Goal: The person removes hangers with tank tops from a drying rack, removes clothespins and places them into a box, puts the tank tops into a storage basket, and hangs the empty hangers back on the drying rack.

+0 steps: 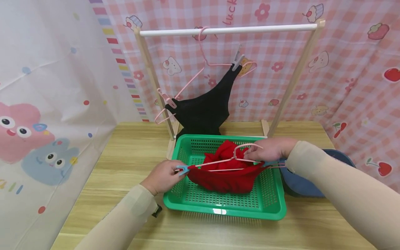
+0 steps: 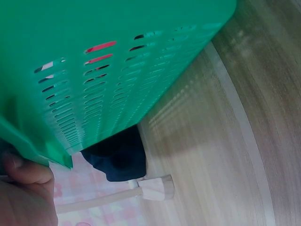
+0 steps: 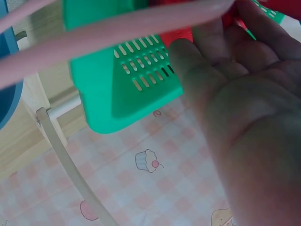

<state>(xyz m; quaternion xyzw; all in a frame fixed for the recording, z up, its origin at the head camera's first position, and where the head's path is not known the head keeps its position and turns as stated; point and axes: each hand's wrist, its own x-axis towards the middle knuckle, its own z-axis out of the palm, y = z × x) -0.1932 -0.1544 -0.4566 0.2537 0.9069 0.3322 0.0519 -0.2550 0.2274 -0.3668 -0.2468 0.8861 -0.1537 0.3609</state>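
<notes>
At nine o'clock, left hand pinches a blue clip, right hand at two (can't tell its grip), and the red garment between them over the green basket looks light, floppy, so I'd grab the pink hanger by its neck.

both hands forward, well apart

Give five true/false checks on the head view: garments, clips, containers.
Black garment hangs from the white rail by a pink hanger. True.
A light blue clip sits at the left end of the red garment. True.
Red garment hangs from the rail. False: it is in or over the green basket.
The black garment's clips match. False: one pink clip, one pale grey clip.
A blue tub stands right of the basket. True.
</notes>
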